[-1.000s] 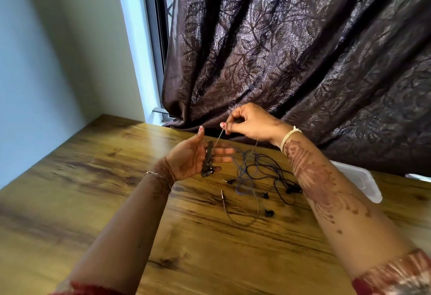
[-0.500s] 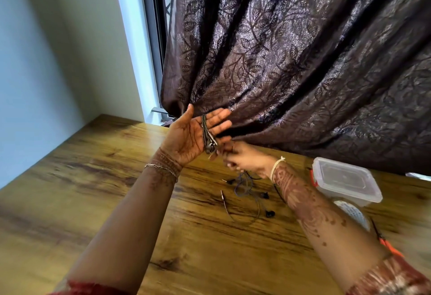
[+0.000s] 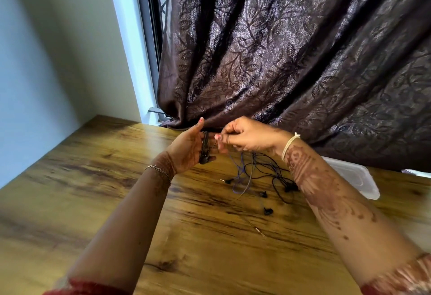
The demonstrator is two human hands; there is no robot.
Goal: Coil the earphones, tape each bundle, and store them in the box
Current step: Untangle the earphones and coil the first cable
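Note:
A dark coil of earphone cable (image 3: pixel 204 149) is wound around the straight fingers of my left hand (image 3: pixel 190 149), which is held upright above the wooden table (image 3: pixel 93 189). My right hand (image 3: pixel 245 137) pinches the loose end of that cable just right of the coil. Below my hands, a tangle of black and purple earphones (image 3: pixel 258 178) lies on the table with earbuds and a jack plug (image 3: pixel 260 230) spread out. The clear plastic box (image 3: pixel 356 178) with its lid on sits at the right, partly hidden by my right forearm.
A dark patterned curtain (image 3: pixel 291 61) hangs along the table's far edge, right behind my hands. A window frame (image 3: pixel 149 49) and a pale wall are at the left. Bare wood extends left and toward me.
My left hand came down from in front of the curtain. My right hand rose from below the coil to its right side, winding the cable. My right forearm now covers more of the box.

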